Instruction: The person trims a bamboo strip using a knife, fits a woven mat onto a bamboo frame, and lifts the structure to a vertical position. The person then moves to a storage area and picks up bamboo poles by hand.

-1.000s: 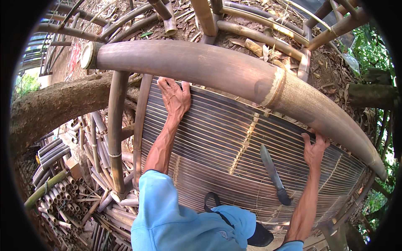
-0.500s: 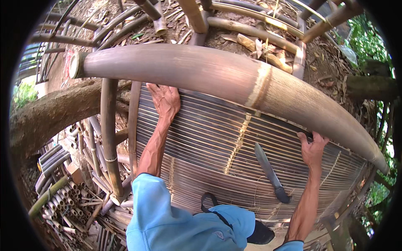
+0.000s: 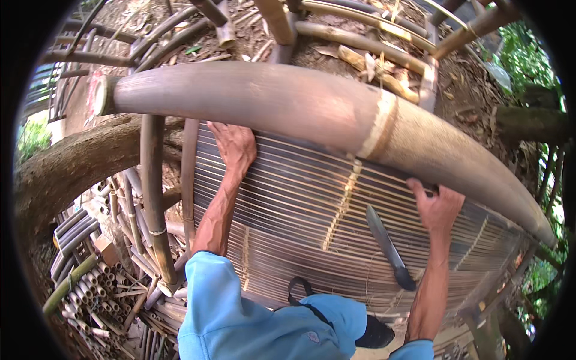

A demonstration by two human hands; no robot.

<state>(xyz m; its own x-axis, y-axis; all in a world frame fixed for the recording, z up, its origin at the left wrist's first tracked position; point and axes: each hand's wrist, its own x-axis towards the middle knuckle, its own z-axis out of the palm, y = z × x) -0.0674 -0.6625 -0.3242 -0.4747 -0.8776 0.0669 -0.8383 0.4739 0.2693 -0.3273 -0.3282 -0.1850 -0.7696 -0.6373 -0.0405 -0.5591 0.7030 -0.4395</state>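
Leaf-littered brown ground [image 3: 147, 21] and bamboo framework [image 3: 363, 43] line the top of the frame; a rough brown tree trunk [image 3: 72, 153] crosses the left edge above a pile of cut bamboo tubes [image 3: 99, 294]. Rightward, the person's left hand [image 3: 234, 144] rests at upper centre-left on the top edge of a dark, slatted bamboo panel [image 3: 288, 186], fingers close together beside a thick, grey-brown bamboo pole [image 3: 240, 87]. That panel spans the centre to the lower right; it should be light for its breadth, stiff along the slats and fairly smooth, so its long upper edge, at two well-parted spots, seems the best hold. It looks charcoal-dark above, browner below, ruled with pale lines and crossed by straw-coloured bands [image 3: 342, 204]. A grey-bladed, black-handled knife [image 3: 390, 249] lies on it right of centre. Farther right, the right hand [image 3: 437, 210] is near the same edge, thumb wide of bent fingers. Fingertips being partly hidden, I cannot tell whether either hand grips.
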